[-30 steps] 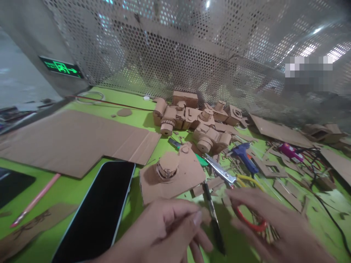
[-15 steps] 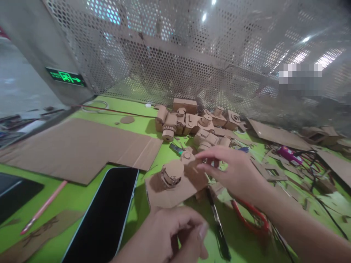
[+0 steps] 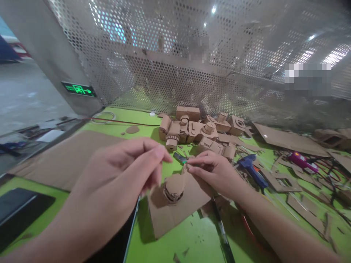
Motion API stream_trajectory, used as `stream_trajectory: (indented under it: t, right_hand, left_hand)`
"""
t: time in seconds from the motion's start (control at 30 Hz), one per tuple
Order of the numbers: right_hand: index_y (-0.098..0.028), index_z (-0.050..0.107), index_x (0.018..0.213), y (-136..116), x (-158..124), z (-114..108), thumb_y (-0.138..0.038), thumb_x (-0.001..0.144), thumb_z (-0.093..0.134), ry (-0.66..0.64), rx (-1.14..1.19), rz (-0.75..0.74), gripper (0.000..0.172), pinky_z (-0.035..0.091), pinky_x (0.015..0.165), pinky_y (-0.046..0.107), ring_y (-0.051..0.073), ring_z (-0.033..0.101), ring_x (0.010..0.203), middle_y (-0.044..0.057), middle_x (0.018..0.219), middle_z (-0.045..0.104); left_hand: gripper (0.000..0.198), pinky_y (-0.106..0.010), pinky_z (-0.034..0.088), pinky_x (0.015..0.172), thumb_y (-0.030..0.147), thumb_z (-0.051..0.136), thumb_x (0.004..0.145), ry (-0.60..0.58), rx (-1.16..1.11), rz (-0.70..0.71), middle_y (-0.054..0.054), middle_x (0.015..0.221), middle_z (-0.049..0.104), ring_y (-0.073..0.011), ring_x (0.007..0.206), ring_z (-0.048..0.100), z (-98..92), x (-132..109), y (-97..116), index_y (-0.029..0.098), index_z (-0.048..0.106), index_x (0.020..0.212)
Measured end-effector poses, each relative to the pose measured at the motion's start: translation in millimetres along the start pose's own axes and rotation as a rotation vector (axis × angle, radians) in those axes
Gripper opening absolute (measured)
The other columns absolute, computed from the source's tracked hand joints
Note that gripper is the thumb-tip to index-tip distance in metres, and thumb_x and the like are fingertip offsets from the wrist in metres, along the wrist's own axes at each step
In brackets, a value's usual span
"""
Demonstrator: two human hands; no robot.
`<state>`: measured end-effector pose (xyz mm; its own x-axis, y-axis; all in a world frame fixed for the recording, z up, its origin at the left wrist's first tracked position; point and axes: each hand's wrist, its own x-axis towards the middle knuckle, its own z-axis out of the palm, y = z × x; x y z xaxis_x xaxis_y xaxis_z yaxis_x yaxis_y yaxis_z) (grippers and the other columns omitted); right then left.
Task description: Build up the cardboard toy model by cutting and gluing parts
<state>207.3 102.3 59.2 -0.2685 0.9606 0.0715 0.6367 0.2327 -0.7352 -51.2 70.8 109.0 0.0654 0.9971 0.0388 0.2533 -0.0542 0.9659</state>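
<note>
Steadying the cardboard panel [image 3: 178,208] near the desk's [image 3: 192,244] front edge, the right hand [image 3: 216,173] pinches its far corner; the left hand [image 3: 120,175] hovers above, fingertips pinched together, apparently empty.

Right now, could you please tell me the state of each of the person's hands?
Left hand: raised above the table, thumb and fingers pinched together; anything held is too small to tell.
Right hand: fingertips pinching the far edge of the cardboard piece.
</note>
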Motion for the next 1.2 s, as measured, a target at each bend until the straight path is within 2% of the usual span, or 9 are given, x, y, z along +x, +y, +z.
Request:
stream_trajectory:
  t: [0.07, 0.17, 0.27, 0.47, 0.63, 0.8, 0.97, 1.07, 1.2]
  right_hand:
    - [-0.031, 0.09, 0.117, -3, 0, 1, -0.033, 0.1, 0.083, -0.006, 0.007, 0.007, 0.019, 0.061, 0.094, 0.043, 0.026, 0.076, 0.108, 0.008, 0.118, 0.081]
    - [-0.032, 0.091, 0.117, -6, -1, 3, -0.029, 0.099, 0.084, -0.013, 0.003, 0.002, 0.019, 0.059, 0.097, 0.043, 0.027, 0.075, 0.11, 0.007, 0.119, 0.08]
    - [-0.033, 0.091, 0.116, -8, -2, 4, -0.025, 0.099, 0.083, -0.007, -0.003, 0.012, 0.02, 0.059, 0.096, 0.043, 0.027, 0.074, 0.11, 0.007, 0.117, 0.079]
    - [-0.035, 0.092, 0.11, -6, -2, 7, -0.022, 0.099, 0.081, -0.016, 0.0, 0.013, 0.02, 0.058, 0.098, 0.045, 0.027, 0.073, 0.113, 0.006, 0.117, 0.079]
    - [-0.031, 0.091, 0.117, -7, -1, 4, -0.022, 0.099, 0.081, -0.031, 0.014, 0.026, 0.022, 0.06, 0.101, 0.043, 0.026, 0.077, 0.114, 0.007, 0.122, 0.082]
    - [-0.03, 0.087, 0.126, -13, -4, -12, -0.011, 0.104, 0.065, -0.064, -0.013, -0.022, 0.037, 0.062, 0.1, 0.037, 0.022, 0.079, 0.113, 0.003, 0.122, 0.086]
    - [-0.028, 0.087, 0.122, -19, -10, -33, -0.011, 0.105, 0.062, -0.022, -0.097, -0.053, 0.035, 0.064, 0.091, 0.034, 0.022, 0.08, 0.108, 0.003, 0.122, 0.087]
    - [-0.031, 0.087, 0.124, -20, -12, -36, -0.011, 0.107, 0.059, -0.017, -0.159, -0.131, 0.038, 0.065, 0.089, 0.029, 0.02, 0.08, 0.109, 0.001, 0.123, 0.086]
    - [-0.027, 0.087, 0.128, -17, -13, -23, -0.001, 0.103, 0.052, -0.116, -0.307, -0.29, 0.05, 0.065, 0.092, 0.027, 0.018, 0.081, 0.106, 0.004, 0.129, 0.084]
  left_hand:
    - [0.033, -0.031, 0.042, 0.055, 0.059, 0.068, 0.091, -0.076, 0.093, -0.027, 0.003, 0.07, 0.07, -0.0172, 0.058, 0.054, 2.3, 23, 2, 0.027, 0.078, 0.086]
    - [0.029, -0.03, 0.041, 0.057, 0.05, 0.086, 0.077, -0.181, 0.167, -0.041, -0.001, 0.08, 0.078, -0.0188, 0.065, 0.06, 13.6, 52, -2, 0.024, 0.083, 0.088]
    - [0.027, -0.031, 0.043, 0.059, 0.048, 0.087, 0.079, -0.284, 0.197, -0.063, -0.003, 0.079, 0.08, -0.0207, 0.067, 0.063, 25.0, 66, -15, 0.022, 0.085, 0.088]
    - [0.026, -0.033, 0.052, 0.071, 0.04, 0.088, 0.08, -0.396, 0.13, -0.117, -0.004, 0.083, 0.08, -0.0253, 0.081, 0.074, 36.9, 67, -37, 0.02, 0.081, 0.095]
    - [0.032, -0.03, 0.05, 0.066, 0.037, 0.092, 0.075, -0.404, 0.065, -0.169, -0.003, 0.082, 0.077, -0.0235, 0.078, 0.072, 41.1, 69, -43, 0.018, 0.077, 0.096]
    - [0.029, -0.029, 0.045, 0.062, 0.042, 0.09, 0.077, -0.415, 0.05, -0.165, -0.002, 0.077, 0.076, -0.02, 0.07, 0.065, 41.4, 69, -45, 0.018, 0.084, 0.092]
    - [0.021, -0.03, 0.044, 0.061, 0.04, 0.089, 0.079, -0.436, 0.067, -0.145, -0.003, 0.078, 0.078, -0.0206, 0.07, 0.064, 39.9, 68, -43, 0.022, 0.087, 0.088]
    - [0.02, -0.029, 0.041, 0.058, 0.04, 0.087, 0.081, -0.441, 0.063, -0.148, -0.002, 0.076, 0.077, -0.0195, 0.068, 0.062, 40.2, 68, -43, 0.021, 0.086, 0.088]
    - [0.024, -0.029, 0.042, 0.061, 0.042, 0.088, 0.079, -0.435, 0.061, -0.158, -0.002, 0.078, 0.076, -0.0197, 0.07, 0.062, 40.7, 68, -44, 0.02, 0.086, 0.089]
